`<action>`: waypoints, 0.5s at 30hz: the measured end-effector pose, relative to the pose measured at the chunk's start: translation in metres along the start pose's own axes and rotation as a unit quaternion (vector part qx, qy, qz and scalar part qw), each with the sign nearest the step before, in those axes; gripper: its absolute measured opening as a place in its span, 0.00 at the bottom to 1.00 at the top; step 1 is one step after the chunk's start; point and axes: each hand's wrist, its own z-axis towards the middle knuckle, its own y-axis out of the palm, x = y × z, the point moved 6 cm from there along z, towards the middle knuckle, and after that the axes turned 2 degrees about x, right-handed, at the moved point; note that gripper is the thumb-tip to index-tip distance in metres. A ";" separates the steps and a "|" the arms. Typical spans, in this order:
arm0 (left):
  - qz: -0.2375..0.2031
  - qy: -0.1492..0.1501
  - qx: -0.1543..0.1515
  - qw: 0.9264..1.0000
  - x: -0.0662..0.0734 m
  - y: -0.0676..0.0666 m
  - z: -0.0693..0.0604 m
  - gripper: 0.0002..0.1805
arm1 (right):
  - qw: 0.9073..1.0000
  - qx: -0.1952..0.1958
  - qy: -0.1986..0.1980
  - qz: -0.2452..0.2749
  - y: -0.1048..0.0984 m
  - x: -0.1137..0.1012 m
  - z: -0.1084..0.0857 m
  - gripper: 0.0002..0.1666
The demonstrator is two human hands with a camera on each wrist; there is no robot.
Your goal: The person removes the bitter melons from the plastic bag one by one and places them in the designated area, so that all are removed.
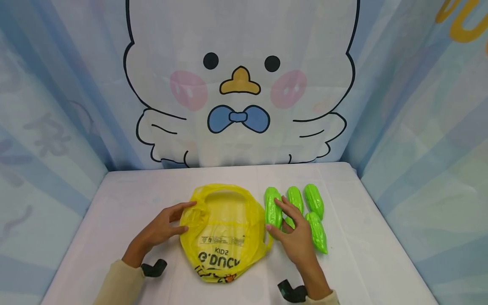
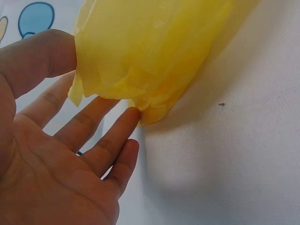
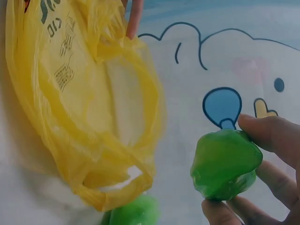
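A yellow plastic bag [image 1: 225, 212] with black print lies on the table, its opening and handles at the far side. My left hand [image 1: 162, 226] holds the bag's left edge between thumb and fingers; in the left wrist view some fingertips are hidden by the yellow film. My right hand [image 1: 299, 237] grips a bright green, bumpy toy cucumber [image 1: 272, 205] just right of the bag. The right wrist view shows this cucumber [image 3: 225, 164] end-on between thumb and fingers. A second green toy cucumber [image 1: 295, 197] is partly hidden behind the right hand.
More green toy cucumbers [image 1: 314, 201] lie to the right of the right hand, one [image 1: 317, 233] nearer the front. The table [image 1: 129, 199] has a white cover. Behind it hangs a cloth [image 1: 240, 144] with a cartoon duck, and printed cloths stand at both sides.
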 end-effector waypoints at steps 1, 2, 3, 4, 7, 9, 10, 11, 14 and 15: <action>0.001 0.003 -0.002 1.000 0.000 0.000 0.000 0.41 | 1.000 0.004 0.000 -0.001 -0.004 0.001 0.000 0.44; 0.001 0.004 -0.003 1.000 0.000 0.000 0.000 0.41 | 1.000 0.008 0.001 -0.002 -0.009 0.003 0.000 0.44; 0.001 0.005 -0.003 1.000 0.000 -0.001 0.000 0.41 | 1.000 0.013 0.001 -0.003 -0.013 0.003 0.001 0.44; 0.001 0.007 -0.004 1.000 0.000 -0.001 0.000 0.41 | 1.000 0.016 0.001 -0.005 -0.017 0.005 0.001 0.44; 0.003 0.018 -0.008 1.000 0.001 -0.001 0.001 0.41 | 1.000 0.023 0.000 -0.014 -0.029 0.007 0.001 0.44; 0.001 0.018 -0.009 1.000 0.002 -0.001 0.001 0.41 | 0.999 0.026 0.003 -0.020 -0.036 0.009 0.000 0.43; 0.000 0.015 -0.008 1.000 0.002 -0.001 0.001 0.42 | 0.999 0.027 0.005 -0.023 -0.039 0.010 0.000 0.43; 0.000 0.014 -0.009 1.000 0.002 0.000 0.001 0.42 | 0.999 0.028 0.007 -0.026 -0.042 0.011 -0.001 0.43; 0.002 0.009 -0.007 1.000 0.002 0.000 0.001 0.42 | 0.999 0.031 0.016 -0.029 -0.050 0.014 -0.001 0.43; 0.003 0.008 -0.007 1.000 0.001 0.000 0.001 0.41 | 0.999 0.032 0.019 -0.029 -0.053 0.015 -0.001 0.44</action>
